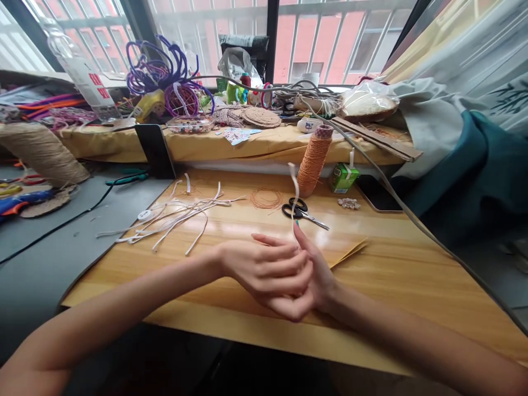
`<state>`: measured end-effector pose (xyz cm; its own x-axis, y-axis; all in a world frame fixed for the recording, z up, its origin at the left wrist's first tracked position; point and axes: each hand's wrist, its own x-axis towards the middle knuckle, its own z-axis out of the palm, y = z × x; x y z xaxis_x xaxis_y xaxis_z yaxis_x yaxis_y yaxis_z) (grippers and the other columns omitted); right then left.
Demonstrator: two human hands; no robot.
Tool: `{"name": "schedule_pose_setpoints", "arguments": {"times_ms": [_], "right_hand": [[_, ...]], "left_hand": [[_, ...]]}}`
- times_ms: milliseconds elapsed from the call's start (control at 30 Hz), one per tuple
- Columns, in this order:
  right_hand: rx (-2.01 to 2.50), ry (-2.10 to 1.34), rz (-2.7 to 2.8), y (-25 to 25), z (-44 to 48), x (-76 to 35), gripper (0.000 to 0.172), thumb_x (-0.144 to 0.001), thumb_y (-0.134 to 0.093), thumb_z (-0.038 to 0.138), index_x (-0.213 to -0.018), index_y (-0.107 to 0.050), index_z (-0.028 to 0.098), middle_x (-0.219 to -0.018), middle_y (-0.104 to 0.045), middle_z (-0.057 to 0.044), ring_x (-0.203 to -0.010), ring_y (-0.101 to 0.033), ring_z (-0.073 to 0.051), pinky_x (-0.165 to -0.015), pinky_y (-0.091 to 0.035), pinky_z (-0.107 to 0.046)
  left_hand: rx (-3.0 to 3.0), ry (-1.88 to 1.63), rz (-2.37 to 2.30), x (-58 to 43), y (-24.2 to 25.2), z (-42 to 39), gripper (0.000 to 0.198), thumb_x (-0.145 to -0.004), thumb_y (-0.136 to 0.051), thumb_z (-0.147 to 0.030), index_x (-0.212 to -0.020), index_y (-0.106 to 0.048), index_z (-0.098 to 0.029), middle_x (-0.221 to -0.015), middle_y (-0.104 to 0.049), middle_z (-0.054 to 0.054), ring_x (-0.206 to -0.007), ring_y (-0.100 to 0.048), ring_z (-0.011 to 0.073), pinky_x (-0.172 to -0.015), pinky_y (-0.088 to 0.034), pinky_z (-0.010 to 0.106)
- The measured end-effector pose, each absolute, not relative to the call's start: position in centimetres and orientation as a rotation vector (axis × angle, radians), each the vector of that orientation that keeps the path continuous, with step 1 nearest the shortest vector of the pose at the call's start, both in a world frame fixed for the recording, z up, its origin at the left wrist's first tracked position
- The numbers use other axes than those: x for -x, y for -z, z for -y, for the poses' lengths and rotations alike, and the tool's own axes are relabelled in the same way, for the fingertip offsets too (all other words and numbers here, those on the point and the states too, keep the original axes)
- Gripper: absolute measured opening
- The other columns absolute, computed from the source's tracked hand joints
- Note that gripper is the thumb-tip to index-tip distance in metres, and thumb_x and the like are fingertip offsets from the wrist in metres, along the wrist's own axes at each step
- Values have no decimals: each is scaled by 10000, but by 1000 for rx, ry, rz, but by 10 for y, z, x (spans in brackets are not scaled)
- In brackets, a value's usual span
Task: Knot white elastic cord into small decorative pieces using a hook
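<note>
My left hand (pixel 268 269) and my right hand (pixel 324 275) are pressed together above the wooden table. A thin white cord (pixel 295 187) stands up from between them, passing the raised thumb of my right hand. The left fingers are curled closed against the right palm, around the cord's lower part. Most of the right fingers are hidden behind the left hand. Just beyond the hands lie black-handled scissors (pixel 300 209). Several loose white cords (pixel 181 217) are spread to the left, and a ring of thin orange wire or thread (pixel 266 198) lies farther back.
An orange thread cone (pixel 315 159) stands behind the scissors, beside a small green box (pixel 344 177) and a phone (pixel 379 193). A grey cable (pixel 388 184) crosses on the right. A folded yellowish strip (pixel 350 253) lies right of the hands. Craft supplies crowd the ledge (pixel 264 146).
</note>
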<state>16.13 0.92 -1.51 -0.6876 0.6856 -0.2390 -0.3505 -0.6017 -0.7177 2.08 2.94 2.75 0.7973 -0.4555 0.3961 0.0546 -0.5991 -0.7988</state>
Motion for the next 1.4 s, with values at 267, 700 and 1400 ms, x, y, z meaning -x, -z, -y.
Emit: {"name": "schedule_pose_setpoints", "arguments": {"times_ms": [267, 700, 1400], "right_hand": [[758, -1991, 791, 8, -34, -174, 178, -749, -582, 175, -922, -621, 166, -817, -676, -18, -733, -625, -86, -740, -468, -201], [854, -1826, 950, 13, -37, -174, 100, -710, -632, 221, -753, -631, 130, -672, -681, -26, -615, -645, -100, -663, -512, -216], [907, -1628, 952, 18, -72, -147, 131, -794, -512, 125, -683, -582, 127, -617, -677, -32, -585, -655, -110, -625, -528, -214]], "left_hand": [[2371, 1080, 49, -28, -7, -9, 121, -788, -473, -209, -781, -548, -114, -734, -683, 55, -757, -653, 170, -709, -545, 267], [2679, 1139, 61, -35, 1, 13, 167, -808, -426, -145, -748, -565, -75, -630, -652, 73, -636, -642, 142, -652, -538, 218], [2748, 1000, -6, -48, 32, 36, 73, -752, -524, -199, -713, -531, -137, -671, -623, 56, -661, -622, 142, -567, -550, 222]]}}
